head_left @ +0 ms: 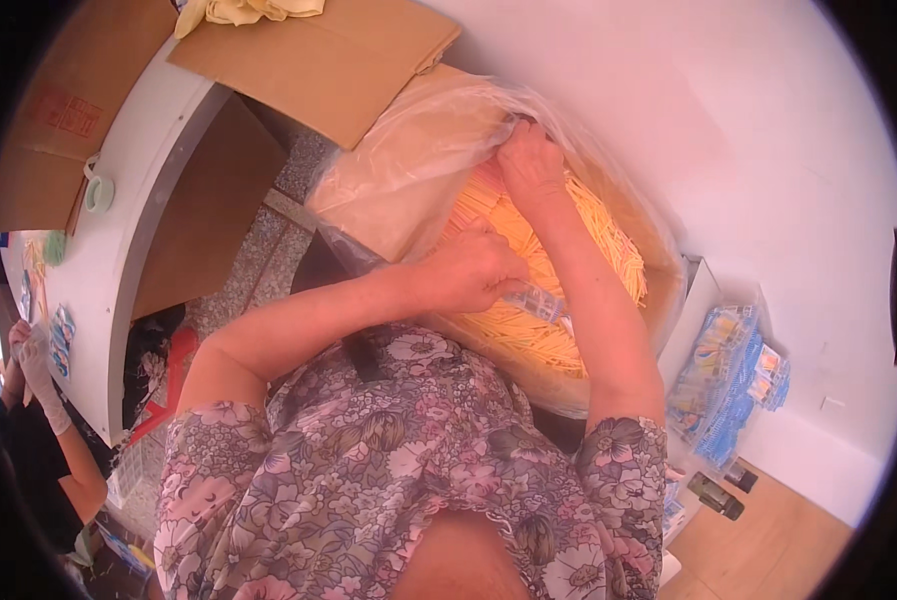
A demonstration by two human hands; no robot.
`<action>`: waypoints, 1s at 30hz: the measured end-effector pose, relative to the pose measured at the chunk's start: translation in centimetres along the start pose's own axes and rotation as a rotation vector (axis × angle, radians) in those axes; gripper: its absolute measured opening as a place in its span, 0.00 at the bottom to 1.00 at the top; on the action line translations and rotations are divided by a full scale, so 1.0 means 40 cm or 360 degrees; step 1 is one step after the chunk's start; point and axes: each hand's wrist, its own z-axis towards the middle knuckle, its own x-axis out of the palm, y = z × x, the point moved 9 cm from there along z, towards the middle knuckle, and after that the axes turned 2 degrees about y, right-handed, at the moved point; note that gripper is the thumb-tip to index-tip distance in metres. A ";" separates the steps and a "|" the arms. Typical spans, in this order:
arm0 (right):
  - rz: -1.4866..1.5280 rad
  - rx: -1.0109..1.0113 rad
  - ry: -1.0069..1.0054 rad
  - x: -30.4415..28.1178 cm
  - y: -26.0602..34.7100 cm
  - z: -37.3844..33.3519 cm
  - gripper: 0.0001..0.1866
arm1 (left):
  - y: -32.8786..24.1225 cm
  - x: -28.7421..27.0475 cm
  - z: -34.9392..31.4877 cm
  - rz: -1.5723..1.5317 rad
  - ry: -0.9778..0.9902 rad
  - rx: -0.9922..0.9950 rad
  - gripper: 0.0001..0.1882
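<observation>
A large cardboard box with a clear plastic liner stands in front of me, holding a heap of thin yellow and pink sticks. Over the near part of the heap, my left hand is closed on a small clear plastic packet, which pokes out toward my right forearm. My right hand reaches to the far side of the box, beside the liner's edge. Its fingers curl down and away, so what they grip is hidden.
Flattened cardboard lies at the far left, over a white curved table with a pale green tape roll. At the right are blue packs by a white wall. Another person's gloved hand is at the left.
</observation>
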 end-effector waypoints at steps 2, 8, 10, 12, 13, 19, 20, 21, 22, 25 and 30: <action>0.0017 -0.0014 -0.0199 0.004 -0.008 -0.003 0.07 | 0.005 0.004 0.000 -0.0001 0.0007 -0.0016 0.04; 0.0090 -0.0160 -0.0487 -0.067 -0.033 -0.055 0.06 | 0.003 -0.008 0.003 0.0006 -0.0010 -0.0030 0.05; 0.0206 -0.0139 -0.0617 -0.114 -0.040 -0.082 0.06 | 0.002 -0.015 0.003 0.0002 -0.0022 -0.0027 0.05; 0.0327 -0.0116 -0.0741 -0.143 -0.043 -0.118 0.05 | 0.005 -0.012 0.002 -0.0008 0.0010 -0.0043 0.05; 0.0437 -0.0099 -0.0899 -0.165 -0.049 -0.145 0.05 | 0.006 -0.014 0.003 -0.0005 0.0014 -0.0039 0.05; 0.1956 0.0461 -0.0828 -0.085 -0.122 -0.174 0.07 | 0.006 -0.023 0.003 -0.0156 0.0030 -0.0086 0.04; 0.2756 0.0656 -0.0602 -0.010 -0.116 -0.162 0.10 | 0.009 -0.019 0.001 -0.0143 0.0053 -0.0120 0.04; 0.2760 0.0663 -0.0614 -0.003 -0.121 -0.159 0.10 | 0.013 -0.016 0.000 -0.0129 0.0076 -0.0155 0.04; 0.3391 0.0888 -0.0359 0.060 -0.100 -0.152 0.09 | 0.013 -0.014 0.000 -0.0123 0.0086 -0.0151 0.04; 0.4190 0.1107 -0.0088 0.137 -0.058 -0.133 0.09 | 0.010 -0.014 0.005 -0.0106 0.0067 -0.0135 0.04; 0.4407 0.1158 -0.0076 0.196 -0.089 -0.069 0.08 | 0.004 -0.016 0.002 -0.0186 -0.0049 -0.0134 0.04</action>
